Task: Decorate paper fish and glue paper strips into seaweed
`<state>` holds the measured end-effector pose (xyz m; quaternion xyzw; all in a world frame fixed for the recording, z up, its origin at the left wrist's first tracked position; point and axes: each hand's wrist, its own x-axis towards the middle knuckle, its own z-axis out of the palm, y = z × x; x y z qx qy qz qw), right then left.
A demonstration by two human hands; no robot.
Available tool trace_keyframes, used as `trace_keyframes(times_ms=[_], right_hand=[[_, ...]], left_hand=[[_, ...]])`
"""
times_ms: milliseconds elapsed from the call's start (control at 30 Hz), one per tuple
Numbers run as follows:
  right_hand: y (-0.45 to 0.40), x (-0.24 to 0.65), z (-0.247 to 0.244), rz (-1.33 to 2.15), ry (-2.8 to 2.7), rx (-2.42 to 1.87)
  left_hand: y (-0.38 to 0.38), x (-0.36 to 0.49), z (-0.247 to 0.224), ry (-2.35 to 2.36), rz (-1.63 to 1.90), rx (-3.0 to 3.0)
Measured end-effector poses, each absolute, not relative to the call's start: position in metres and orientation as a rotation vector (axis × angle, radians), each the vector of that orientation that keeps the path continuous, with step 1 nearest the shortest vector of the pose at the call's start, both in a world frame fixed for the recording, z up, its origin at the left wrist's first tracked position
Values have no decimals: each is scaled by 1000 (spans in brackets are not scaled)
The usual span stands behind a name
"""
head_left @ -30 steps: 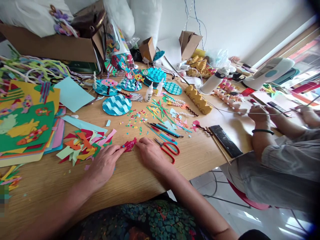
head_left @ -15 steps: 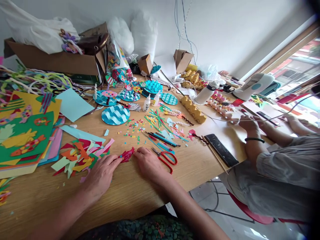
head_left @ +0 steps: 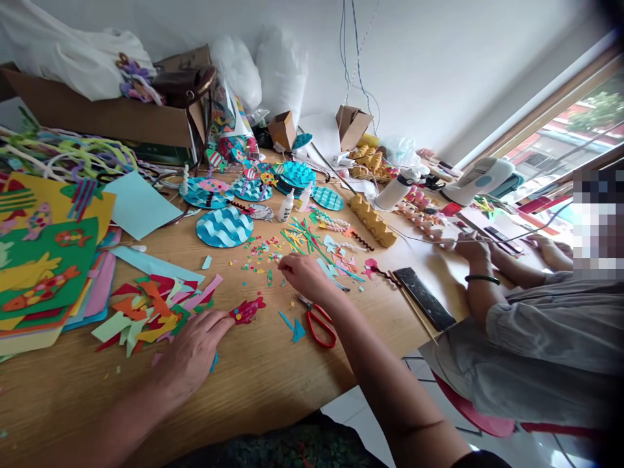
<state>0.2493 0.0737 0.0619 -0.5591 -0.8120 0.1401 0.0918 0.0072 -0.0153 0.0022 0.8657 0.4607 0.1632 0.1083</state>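
Observation:
A red paper fish with small coloured dots lies flat on the wooden table. My left hand holds its left end down under the fingertips. Further up, my right hand is lowered over the table with fingers curled together, beside the scattered paper dots; anything in its fingertips is hidden. Red-handled scissors lie beneath my right wrist, with blue paper scraps to their left. The dark pencils are mostly covered by my right hand.
Paper scraps and coloured sheets lie left. Wavy blue discs, glue bottles and thin green strips are beyond. At right are a black slab and another person's hand.
My right hand has left the fish's tail and moved up and right toward the dots. The left hand stays at the fish. Blue scraps now show left of the scissors.

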Motion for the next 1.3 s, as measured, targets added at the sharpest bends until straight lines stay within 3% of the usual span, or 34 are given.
trace_keyframes(times_ms=[833, 933, 1133, 1300], right_hand=[[123, 195, 44, 411, -2711, -1640], [122, 201, 48, 588, -2518, -1628], [111, 215, 51, 1437, -1639, -1379], [92, 212, 57, 1667, -1333, -1174]], left_hand=[[-10, 0, -6, 1231, 847, 2475], [-10, -2, 0, 1257, 886, 2409], [3, -1, 35, 1246, 816, 2016], [29, 17, 54, 1215, 771, 1695]])
